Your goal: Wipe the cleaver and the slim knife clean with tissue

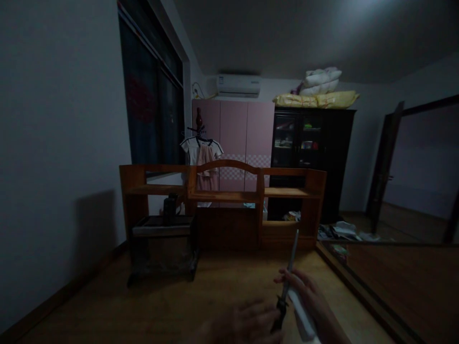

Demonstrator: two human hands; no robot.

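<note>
A dagger-like thing [292, 255] with a long thin grey blade and a dark guard and handle points up and away from me, over the table. My right hand [311, 294] is closed round the blade, just above the guard. A white folded piece, cloth or paper [301, 315], lies in the same hand along the palm. Smeared by motion, my left hand [240, 324] is low in the view beside the dark handle. Its fingers reach towards the handle, and whether they grip it cannot be made out.
A wooden shelf unit [225, 196] stands across the far side of the wooden tabletop [229, 282]. At its left is a dark-framed box with a clear front [163, 248], a black object [170, 210] on top. A raised edge [355, 286] runs along the right.
</note>
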